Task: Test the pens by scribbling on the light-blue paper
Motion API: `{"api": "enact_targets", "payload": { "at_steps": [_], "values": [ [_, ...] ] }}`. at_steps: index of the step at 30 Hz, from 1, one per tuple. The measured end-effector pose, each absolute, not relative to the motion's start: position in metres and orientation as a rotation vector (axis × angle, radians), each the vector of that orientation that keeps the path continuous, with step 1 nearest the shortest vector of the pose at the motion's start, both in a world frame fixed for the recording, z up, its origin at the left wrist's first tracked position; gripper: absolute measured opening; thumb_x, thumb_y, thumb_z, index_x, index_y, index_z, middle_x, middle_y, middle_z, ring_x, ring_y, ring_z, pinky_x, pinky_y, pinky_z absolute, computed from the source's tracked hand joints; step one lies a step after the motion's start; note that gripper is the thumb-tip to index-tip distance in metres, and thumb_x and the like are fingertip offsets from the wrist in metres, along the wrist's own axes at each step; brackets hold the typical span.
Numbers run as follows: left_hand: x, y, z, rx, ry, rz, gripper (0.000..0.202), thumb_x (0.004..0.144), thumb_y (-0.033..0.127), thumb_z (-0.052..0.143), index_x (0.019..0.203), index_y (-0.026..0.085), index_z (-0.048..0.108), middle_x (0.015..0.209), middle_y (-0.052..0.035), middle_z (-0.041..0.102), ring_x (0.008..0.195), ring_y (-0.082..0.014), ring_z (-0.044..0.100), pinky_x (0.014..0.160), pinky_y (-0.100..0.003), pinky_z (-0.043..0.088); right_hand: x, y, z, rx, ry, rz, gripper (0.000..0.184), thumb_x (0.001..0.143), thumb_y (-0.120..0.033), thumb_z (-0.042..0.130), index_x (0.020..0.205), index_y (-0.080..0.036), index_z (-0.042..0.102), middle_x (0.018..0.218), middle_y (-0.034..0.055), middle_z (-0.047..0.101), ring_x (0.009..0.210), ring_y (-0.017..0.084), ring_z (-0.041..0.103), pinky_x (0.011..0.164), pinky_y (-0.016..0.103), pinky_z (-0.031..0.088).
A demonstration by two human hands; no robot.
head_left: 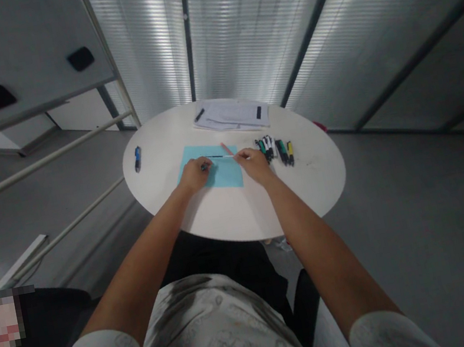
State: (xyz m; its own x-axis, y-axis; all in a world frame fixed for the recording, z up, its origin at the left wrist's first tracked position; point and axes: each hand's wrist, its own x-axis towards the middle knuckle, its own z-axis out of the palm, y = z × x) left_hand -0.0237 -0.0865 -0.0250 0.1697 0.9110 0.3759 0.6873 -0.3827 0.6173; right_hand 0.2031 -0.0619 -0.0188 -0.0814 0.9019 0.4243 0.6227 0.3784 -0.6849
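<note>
In the head view, the left hand [195, 175] curls shut on a small dark object [204, 167], and the right hand [253, 165] pinches a thin pale stick [229, 155]. Both rest on the blue paper sheet [233, 178], mid-table. Marker pens [275, 151] sit just right; bare tabletop stretches to the near rim of the round white table [226, 219].

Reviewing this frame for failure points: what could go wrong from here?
The right hand sits close beside the loose markers, so a sideways move could knock them rolling. The blue sheet shows no visible fixing on the smooth white table, so it might slide under the left hand.
</note>
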Motion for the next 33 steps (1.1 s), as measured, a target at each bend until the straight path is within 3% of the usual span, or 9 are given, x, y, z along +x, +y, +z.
{"api": "enact_targets", "payload": {
  "at_steps": [8, 14, 22, 33],
  "values": [
    [-0.031, -0.085, -0.022, 1.844, 1.69, 1.327, 0.032, 0.072, 0.01, 0.058, 0.102, 0.016, 0.067, 0.106, -0.011, 0.067, 0.091, -0.0208, 0.06, 0.087, -0.037, 0.049, 0.203, -0.063, -0.016, -1.238, -1.727, 0.532, 0.018, 0.076, -0.035, 0.06, 0.067, -0.02, 0.066, 0.069, -0.0001, 0.063, 0.071, 0.017, 0.057, 0.072, 0.032, 0.041],
    [-0.032, -0.084, -0.023, 1.818, 1.674, 1.286, 0.036, 0.072, 0.011, 0.059, 0.106, 0.016, 0.068, 0.109, -0.0116, 0.068, 0.094, -0.0218, 0.061, 0.087, -0.036, 0.049, 0.201, -0.066, -0.012, -1.161, -1.678, 0.648, 0.018, 0.071, -0.035, 0.061, 0.061, -0.02, 0.063, 0.062, -0.0015, 0.059, 0.066, 0.016, 0.052, 0.07, 0.032, 0.039],
    [-0.03, -0.088, -0.021, 1.871, 1.563, 1.27, 0.019, 0.079, 0.027, 0.061, 0.093, 0.017, 0.07, 0.094, -0.0081, 0.071, 0.086, -0.0203, 0.063, 0.084, -0.035, 0.049, 0.2, -0.068, -0.009, -1.125, -1.665, 0.716, 0.019, 0.069, -0.037, 0.063, 0.062, -0.019, 0.063, 0.061, -0.0022, 0.056, 0.065, 0.015, 0.048, 0.07, 0.033, 0.038],
    [-0.03, -0.089, -0.021, 1.771, 1.559, 1.325, 0.014, 0.079, 0.029, 0.06, 0.084, 0.018, 0.067, 0.084, -0.0062, 0.068, 0.082, -0.0186, 0.061, 0.081, -0.034, 0.049, 0.203, -0.065, -0.011, -1.168, -1.573, 0.765, 0.019, 0.072, -0.035, 0.059, 0.061, -0.02, 0.063, 0.062, -0.0008, 0.062, 0.072, 0.017, 0.058, 0.074, 0.032, 0.044]
  ]
}}
